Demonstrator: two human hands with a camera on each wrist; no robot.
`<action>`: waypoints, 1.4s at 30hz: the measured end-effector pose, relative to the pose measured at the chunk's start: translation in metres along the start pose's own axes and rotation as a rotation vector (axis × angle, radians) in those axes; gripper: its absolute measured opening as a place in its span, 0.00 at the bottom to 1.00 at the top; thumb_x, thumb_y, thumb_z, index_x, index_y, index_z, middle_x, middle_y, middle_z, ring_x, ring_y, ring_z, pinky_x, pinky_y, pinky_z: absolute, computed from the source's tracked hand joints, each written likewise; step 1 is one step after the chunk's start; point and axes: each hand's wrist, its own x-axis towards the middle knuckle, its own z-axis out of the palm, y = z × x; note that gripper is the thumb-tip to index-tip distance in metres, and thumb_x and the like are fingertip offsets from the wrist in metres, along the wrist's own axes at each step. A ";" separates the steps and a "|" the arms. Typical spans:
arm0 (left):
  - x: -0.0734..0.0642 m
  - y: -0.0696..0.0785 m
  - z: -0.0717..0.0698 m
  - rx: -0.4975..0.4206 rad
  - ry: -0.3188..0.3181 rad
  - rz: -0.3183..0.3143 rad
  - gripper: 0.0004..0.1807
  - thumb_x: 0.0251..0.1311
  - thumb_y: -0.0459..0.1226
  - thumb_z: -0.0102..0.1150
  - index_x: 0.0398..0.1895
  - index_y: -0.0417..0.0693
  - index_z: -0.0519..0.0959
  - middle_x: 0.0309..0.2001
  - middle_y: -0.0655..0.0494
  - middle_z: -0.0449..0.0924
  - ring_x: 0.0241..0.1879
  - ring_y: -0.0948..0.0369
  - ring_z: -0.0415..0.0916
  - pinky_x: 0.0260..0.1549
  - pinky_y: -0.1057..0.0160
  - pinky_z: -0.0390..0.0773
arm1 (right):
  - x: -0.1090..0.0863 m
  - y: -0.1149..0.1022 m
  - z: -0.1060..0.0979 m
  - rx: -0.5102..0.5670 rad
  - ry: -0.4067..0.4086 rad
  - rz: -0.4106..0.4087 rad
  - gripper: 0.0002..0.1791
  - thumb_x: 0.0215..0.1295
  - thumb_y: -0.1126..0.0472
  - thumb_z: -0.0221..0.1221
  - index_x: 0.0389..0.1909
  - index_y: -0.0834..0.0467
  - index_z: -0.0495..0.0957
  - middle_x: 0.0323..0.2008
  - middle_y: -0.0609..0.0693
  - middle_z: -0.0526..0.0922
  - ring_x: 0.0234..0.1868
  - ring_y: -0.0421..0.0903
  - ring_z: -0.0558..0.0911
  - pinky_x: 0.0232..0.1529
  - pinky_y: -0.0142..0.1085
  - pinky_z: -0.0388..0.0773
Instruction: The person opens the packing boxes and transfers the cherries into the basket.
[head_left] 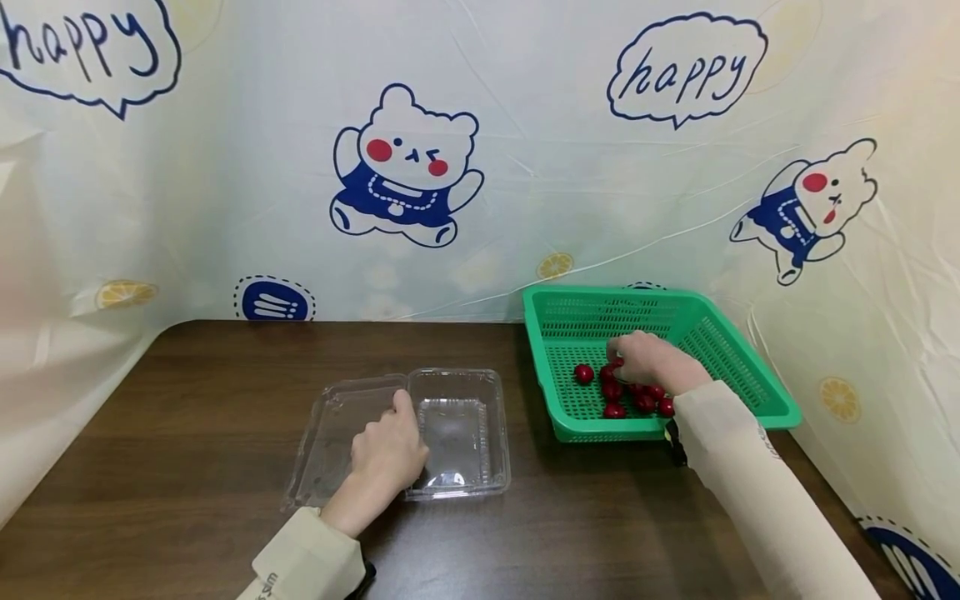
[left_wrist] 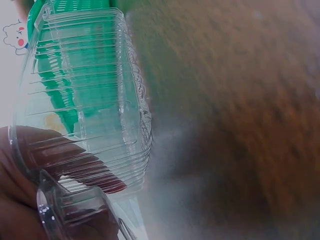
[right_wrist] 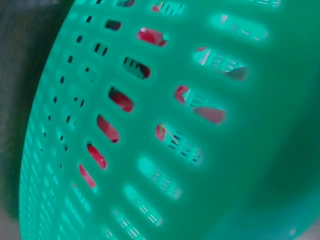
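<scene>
A clear plastic clamshell container (head_left: 495,433) lies opened out on the table, its lid (head_left: 330,433) to the left. My left hand (head_left: 388,446) grips it at the hinge between the two halves; in the left wrist view its fingers show through the ribbed wall (left_wrist: 135,100). My right hand (head_left: 647,360) reaches down into a green basket (head_left: 558,429), fingers bent over several dark red cherries (head_left: 612,392). One cherry is right at the fingertips, and I cannot tell whether it is held. In the right wrist view the slotted basket wall (right_wrist: 165,200) hides this hand.
One cherry (head_left: 583,374) sits slightly left of the others in the basket. The brown wooden table (head_left: 187,467) extends left and in front of the container. A printed cloth (head_left: 540,183) hangs behind and along both sides.
</scene>
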 end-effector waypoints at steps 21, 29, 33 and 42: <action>0.001 0.003 -0.002 0.013 -0.017 -0.013 0.19 0.55 0.35 0.54 0.48 0.38 0.62 0.28 0.44 0.77 0.22 0.47 0.74 0.20 0.51 0.71 | -0.005 -0.023 -0.010 0.063 0.008 -0.091 0.16 0.71 0.58 0.55 0.56 0.60 0.77 0.41 0.55 0.84 0.32 0.43 0.77 0.42 0.43 0.78; -0.001 0.011 -0.008 0.093 -0.029 -0.027 0.27 0.54 0.36 0.60 0.54 0.34 0.63 0.29 0.40 0.77 0.23 0.46 0.76 0.21 0.51 0.73 | -0.008 -0.027 -0.019 0.075 -0.011 -0.070 0.19 0.72 0.56 0.55 0.59 0.60 0.75 0.46 0.58 0.84 0.42 0.48 0.83 0.48 0.48 0.79; 0.000 0.013 -0.012 0.138 -0.011 -0.022 0.26 0.52 0.38 0.62 0.53 0.36 0.67 0.26 0.40 0.79 0.21 0.47 0.76 0.18 0.53 0.72 | -0.007 -0.028 -0.020 0.096 0.012 -0.080 0.21 0.71 0.56 0.55 0.61 0.61 0.72 0.51 0.60 0.82 0.46 0.51 0.82 0.49 0.49 0.78; 0.001 0.010 -0.020 0.120 -0.001 -0.025 0.28 0.56 0.41 0.63 0.61 0.40 0.73 0.36 0.36 0.83 0.25 0.43 0.78 0.18 0.52 0.73 | -0.007 -0.033 -0.022 0.108 0.044 -0.085 0.24 0.71 0.55 0.55 0.63 0.62 0.70 0.60 0.63 0.76 0.56 0.57 0.78 0.56 0.54 0.74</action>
